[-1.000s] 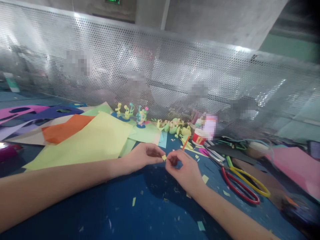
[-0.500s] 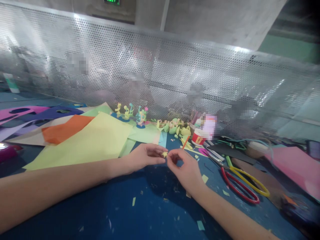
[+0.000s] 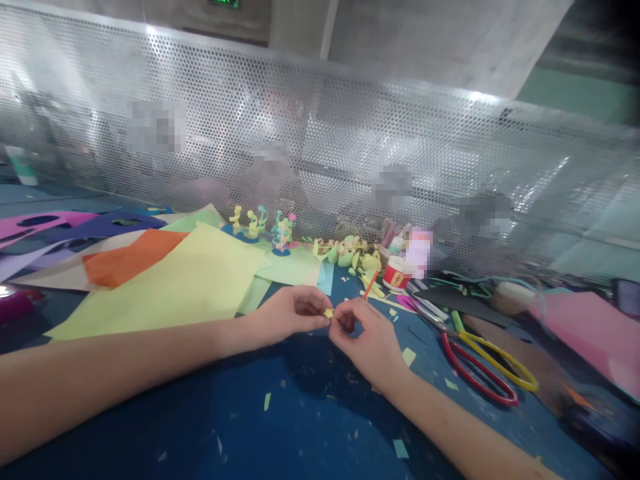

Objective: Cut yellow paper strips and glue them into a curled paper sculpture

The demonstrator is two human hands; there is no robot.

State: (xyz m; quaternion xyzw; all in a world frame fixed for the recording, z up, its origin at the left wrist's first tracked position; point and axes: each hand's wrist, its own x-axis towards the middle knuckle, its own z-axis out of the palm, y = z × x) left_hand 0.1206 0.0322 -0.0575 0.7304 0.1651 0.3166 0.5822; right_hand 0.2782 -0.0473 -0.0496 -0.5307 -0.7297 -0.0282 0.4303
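Observation:
A tiny yellow paper star sits between my two hands at the middle of the view. My left hand reaches in from the left, its thumb and fingertips closed on the star. From the right, my right hand meets it with thumb and forefinger pinched at the star's right edge. An orange stick stands up just behind my right hand; I cannot tell whether the hand touches it. Beneath both hands lies the dark blue table, dotted with small paper scraps.
Yellow-green paper sheets and an orange sheet lie left. Small paper figures stand behind. To the right are a red-and-white tub, scissors with red and yellow handles, and pink paper. A perforated metal screen closes off the back.
My right thumb and forefinger have shifted slightly left and closed tighter at the star. My left hand stays nearly still.

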